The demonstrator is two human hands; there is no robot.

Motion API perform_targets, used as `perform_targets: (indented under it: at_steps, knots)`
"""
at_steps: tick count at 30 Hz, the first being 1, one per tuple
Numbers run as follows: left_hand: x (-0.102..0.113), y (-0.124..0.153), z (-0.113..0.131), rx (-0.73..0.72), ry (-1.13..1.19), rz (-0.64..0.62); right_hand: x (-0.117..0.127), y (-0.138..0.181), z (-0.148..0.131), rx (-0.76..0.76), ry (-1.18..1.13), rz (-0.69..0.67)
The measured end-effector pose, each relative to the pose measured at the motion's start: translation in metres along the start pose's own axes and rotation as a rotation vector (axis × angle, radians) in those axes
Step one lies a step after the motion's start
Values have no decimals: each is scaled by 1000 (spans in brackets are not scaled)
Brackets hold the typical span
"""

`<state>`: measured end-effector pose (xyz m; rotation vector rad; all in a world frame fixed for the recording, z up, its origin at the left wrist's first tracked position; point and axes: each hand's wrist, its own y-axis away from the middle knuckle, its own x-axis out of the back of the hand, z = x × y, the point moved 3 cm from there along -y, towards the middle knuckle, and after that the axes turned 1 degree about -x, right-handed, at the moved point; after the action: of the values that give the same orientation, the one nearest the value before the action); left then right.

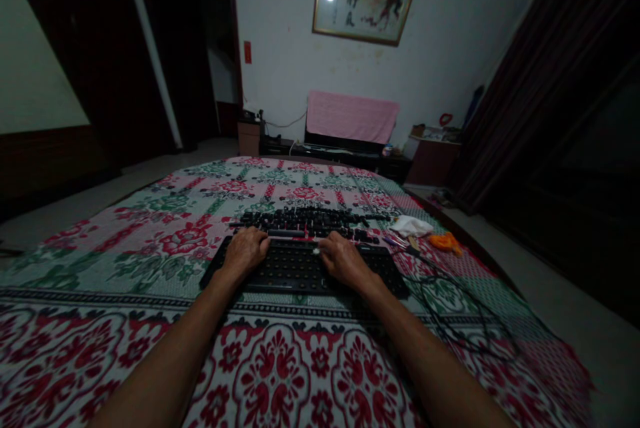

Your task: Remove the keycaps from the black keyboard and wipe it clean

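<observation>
A black keyboard (295, 275) with its keycaps off lies on the patterned cloth in front of me, rows of bare key posts showing. My left hand (245, 248) is closed over its far left edge, the fingers curled and partly hidden. Right of the middle, my right hand (343, 258) is closed in a pinch above the keyboard. A small white piece (316, 251) shows at its fingertips, too small to name. Loose black keycaps (310, 218) are spread in rows just beyond the keyboard, with a long bar-shaped key (286, 233) nearest to the hands.
To the right lie a crumpled white cloth or tissue (413, 226), an orange cloth (445, 243), some pen-like tools (395, 242) and a looped black cable (465, 308). The flowered cloth (280, 368) covers the whole surface. A pink towel (353, 116) hangs against the far wall.
</observation>
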<state>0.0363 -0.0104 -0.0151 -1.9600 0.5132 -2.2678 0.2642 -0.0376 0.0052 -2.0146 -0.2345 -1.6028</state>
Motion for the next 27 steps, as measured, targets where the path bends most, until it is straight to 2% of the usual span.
perform_targets:
  at_steps: [2,6,11,17,19,23,27]
  knots:
    - [-1,0,0,-6,-11,11,-3,-2,-5,49,-25,23]
    - [-1,-1,-1,-23,-25,15,-7,-4,-15,79,14,-29]
    - [-1,-1,-1,-23,-31,-11,1,-4,-10,9,56,-120]
    - [1,0,0,-23,-20,-6,14,-1,13,-124,5,-228]
    - [2,0,0,-21,-11,-3,17,0,18,-106,-19,-183]
    - [1,0,0,-7,12,-3,15,-2,14,-54,-95,-3]
    - [1,-1,-1,-4,12,0,3,-3,-5,46,-117,-27]
